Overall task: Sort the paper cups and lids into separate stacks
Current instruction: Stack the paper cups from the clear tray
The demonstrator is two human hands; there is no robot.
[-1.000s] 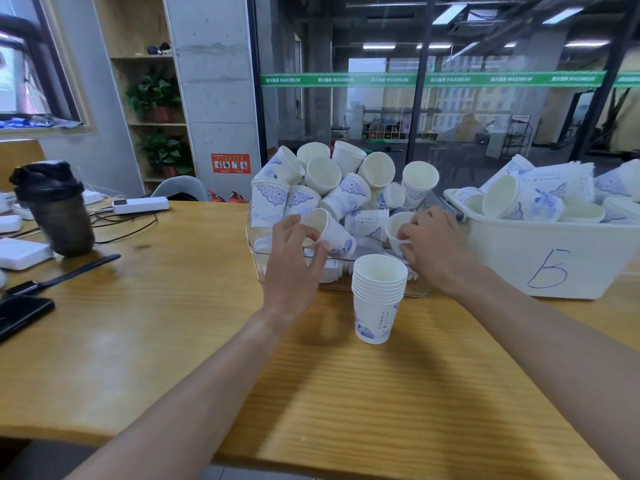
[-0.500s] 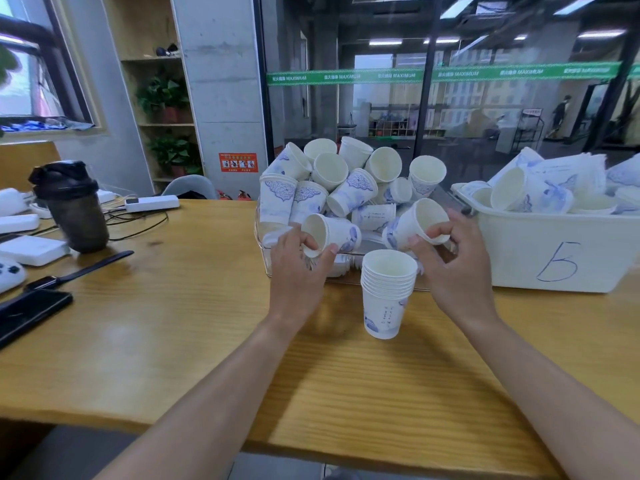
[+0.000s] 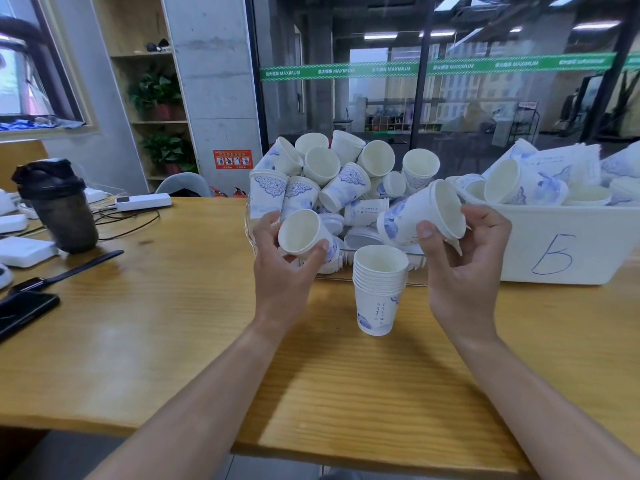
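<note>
Standing upright on the wooden table [image 3: 173, 341] at centre, nearest of all: a stack of nested paper cups [image 3: 379, 289], mouth up, blue print on the lowest cup. Rising at 10 o'clock from that stack: the left hand [image 3: 282, 268], fingers and thumb curling round a single cup [image 3: 303, 232] tilted with its mouth facing the camera. Lifting at 2 o'clock from the stack: the right hand [image 3: 464, 268], thumb and fingers pinching the rim of a second cup [image 3: 420, 216] lying on its side, mouth turned right, held just above the stack without touching it. Sitting right behind the hands at 12 o'clock: a clear bin [image 3: 251, 230] heaped with a loose pile of cups [image 3: 332, 174] pointing every way, white lids [image 3: 362, 237] showing low among them. Resting at 3 o'clock, just beside the clear bin: a white tub [image 3: 561, 244] marked with a handwritten letter, holding more cups. Lying well apart at 9 o'clock: a dark shaker bottle [image 3: 59, 206], a black phone [image 3: 24, 311], a white power strip [image 3: 143, 201] farther back.
</note>
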